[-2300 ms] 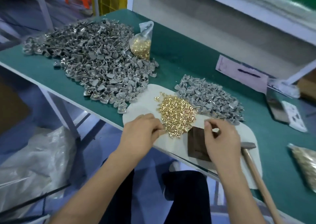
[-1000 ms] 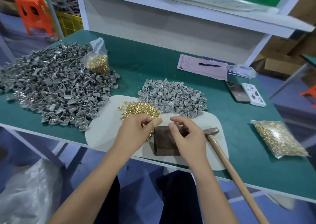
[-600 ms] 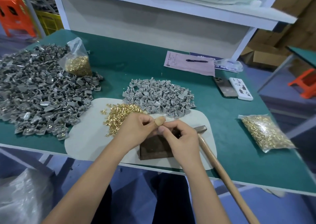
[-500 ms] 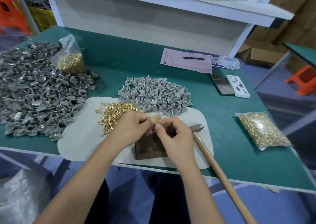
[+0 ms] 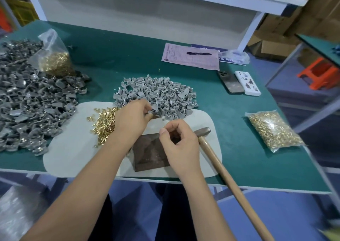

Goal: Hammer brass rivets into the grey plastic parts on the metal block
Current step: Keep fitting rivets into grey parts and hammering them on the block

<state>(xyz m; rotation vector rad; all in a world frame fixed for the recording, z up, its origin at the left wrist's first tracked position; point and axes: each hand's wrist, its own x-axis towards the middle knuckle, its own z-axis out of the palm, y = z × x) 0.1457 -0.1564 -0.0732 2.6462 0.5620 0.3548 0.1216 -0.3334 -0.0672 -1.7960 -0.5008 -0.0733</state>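
Between my left hand's [image 5: 131,120] fingertips [image 5: 150,114] I pinch one grey plastic part [image 5: 154,111] at the pile's [image 5: 156,95] near edge: light, stiff, best held by its edges. My right hand [image 5: 179,145] curls over the metal block [image 5: 150,153]; I cannot tell whether it holds a brass rivet.

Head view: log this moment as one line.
left hand: pinching grey part at pile edge | right hand: fingers curled over metal block, contents unclear | hammer: lying unheld
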